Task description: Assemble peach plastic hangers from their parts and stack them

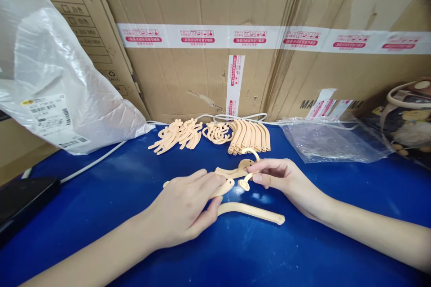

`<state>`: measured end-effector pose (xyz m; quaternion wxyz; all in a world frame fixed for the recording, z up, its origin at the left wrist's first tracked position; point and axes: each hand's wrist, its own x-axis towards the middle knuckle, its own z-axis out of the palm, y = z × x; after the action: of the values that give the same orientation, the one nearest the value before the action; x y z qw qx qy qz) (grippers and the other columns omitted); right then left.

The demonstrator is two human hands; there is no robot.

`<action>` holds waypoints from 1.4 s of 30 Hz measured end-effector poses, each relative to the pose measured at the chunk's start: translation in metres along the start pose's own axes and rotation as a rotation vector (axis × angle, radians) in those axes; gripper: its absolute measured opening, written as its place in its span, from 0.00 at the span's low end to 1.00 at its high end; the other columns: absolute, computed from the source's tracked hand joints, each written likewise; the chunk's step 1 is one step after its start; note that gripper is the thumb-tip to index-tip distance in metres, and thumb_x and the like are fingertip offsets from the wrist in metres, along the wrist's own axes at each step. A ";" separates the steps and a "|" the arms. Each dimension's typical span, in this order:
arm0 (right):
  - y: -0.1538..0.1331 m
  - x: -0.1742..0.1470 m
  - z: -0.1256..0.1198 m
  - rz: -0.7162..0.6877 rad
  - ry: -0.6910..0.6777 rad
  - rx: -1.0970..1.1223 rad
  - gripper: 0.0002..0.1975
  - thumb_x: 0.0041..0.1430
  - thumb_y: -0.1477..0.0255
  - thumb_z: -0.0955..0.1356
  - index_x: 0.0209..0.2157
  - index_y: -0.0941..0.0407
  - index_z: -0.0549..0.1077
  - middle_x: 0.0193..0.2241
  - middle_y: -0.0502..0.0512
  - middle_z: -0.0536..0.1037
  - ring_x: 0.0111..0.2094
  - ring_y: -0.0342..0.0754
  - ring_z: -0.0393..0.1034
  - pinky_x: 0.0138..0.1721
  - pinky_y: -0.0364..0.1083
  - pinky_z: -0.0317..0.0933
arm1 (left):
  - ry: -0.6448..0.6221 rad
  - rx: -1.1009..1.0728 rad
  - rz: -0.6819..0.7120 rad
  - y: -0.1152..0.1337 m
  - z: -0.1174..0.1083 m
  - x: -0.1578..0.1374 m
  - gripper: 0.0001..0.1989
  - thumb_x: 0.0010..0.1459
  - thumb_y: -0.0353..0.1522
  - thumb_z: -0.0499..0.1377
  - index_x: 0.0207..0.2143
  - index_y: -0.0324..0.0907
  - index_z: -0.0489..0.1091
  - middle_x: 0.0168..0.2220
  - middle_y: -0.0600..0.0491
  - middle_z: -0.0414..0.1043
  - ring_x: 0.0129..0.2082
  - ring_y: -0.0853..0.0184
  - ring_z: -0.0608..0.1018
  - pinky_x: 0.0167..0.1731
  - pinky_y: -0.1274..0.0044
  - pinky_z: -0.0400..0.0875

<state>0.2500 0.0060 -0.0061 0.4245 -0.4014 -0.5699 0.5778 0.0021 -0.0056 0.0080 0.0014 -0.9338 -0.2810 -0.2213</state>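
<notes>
Well, right hand (292, 184) tight on curved hook (244, 184), left hand (186, 204) seemingly around pale strip (223, 188).

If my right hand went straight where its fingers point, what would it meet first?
Your right hand would probably meet the flat pale piece just to its left, before your left hand; depth is unclear, though.

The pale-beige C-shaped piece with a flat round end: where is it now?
In the head view, the piece is just right of centre, held in the right hand, beyond the long curved beige strip.
</notes>
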 end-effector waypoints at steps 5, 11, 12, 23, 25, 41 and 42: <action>-0.001 0.000 0.001 -0.004 -0.022 0.000 0.05 0.49 0.69 0.75 0.31 0.51 0.80 0.31 0.46 0.78 0.27 0.35 0.66 0.30 0.37 0.61 | 0.045 0.048 0.087 0.003 -0.001 0.002 0.10 0.65 0.29 0.48 0.47 0.39 0.62 0.37 0.51 0.71 0.34 0.64 0.69 0.30 0.75 0.65; 0.000 0.000 0.000 -0.017 -0.048 0.005 0.04 0.50 0.70 0.75 0.31 0.51 0.80 0.31 0.46 0.79 0.29 0.37 0.68 0.33 0.37 0.63 | 0.035 0.054 0.116 0.006 -0.001 0.002 0.11 0.67 0.29 0.46 0.48 0.37 0.64 0.35 0.50 0.69 0.34 0.65 0.68 0.33 0.75 0.66; 0.000 0.000 0.000 -0.020 -0.053 0.009 0.04 0.50 0.70 0.75 0.31 0.50 0.80 0.31 0.47 0.79 0.30 0.37 0.69 0.34 0.38 0.63 | 0.035 0.057 0.120 0.005 0.000 0.002 0.12 0.67 0.29 0.46 0.49 0.38 0.64 0.35 0.50 0.69 0.34 0.65 0.68 0.34 0.75 0.67; -0.006 0.001 0.001 0.016 -0.073 -0.034 0.05 0.49 0.69 0.75 0.31 0.51 0.81 0.29 0.47 0.79 0.30 0.39 0.69 0.36 0.41 0.63 | 0.088 0.104 0.170 0.006 0.006 0.000 0.13 0.68 0.28 0.46 0.49 0.35 0.65 0.36 0.50 0.73 0.32 0.66 0.70 0.31 0.74 0.67; -0.005 0.000 0.000 0.011 -0.062 -0.040 0.05 0.49 0.68 0.75 0.31 0.51 0.81 0.29 0.48 0.78 0.30 0.40 0.69 0.35 0.42 0.63 | 0.092 0.114 0.158 0.007 0.006 0.000 0.13 0.68 0.28 0.46 0.49 0.35 0.66 0.36 0.50 0.73 0.33 0.65 0.71 0.32 0.73 0.67; -0.003 0.001 -0.002 0.021 -0.052 0.001 0.07 0.48 0.68 0.75 0.31 0.51 0.81 0.29 0.50 0.79 0.27 0.39 0.68 0.30 0.40 0.63 | 0.074 -0.035 0.025 0.006 0.006 0.001 0.12 0.69 0.30 0.45 0.51 0.41 0.61 0.40 0.49 0.71 0.41 0.65 0.74 0.41 0.74 0.71; -0.004 0.001 -0.001 0.021 -0.058 -0.001 0.06 0.48 0.68 0.75 0.31 0.52 0.81 0.28 0.50 0.79 0.27 0.39 0.69 0.31 0.41 0.64 | 0.079 -0.032 0.032 0.007 0.006 0.002 0.12 0.69 0.30 0.45 0.51 0.41 0.61 0.40 0.50 0.71 0.41 0.65 0.74 0.41 0.74 0.71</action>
<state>0.2512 0.0069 -0.0025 0.4015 -0.3908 -0.5780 0.5933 0.0091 -0.0095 0.0045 0.0009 -0.9286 -0.2623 -0.2624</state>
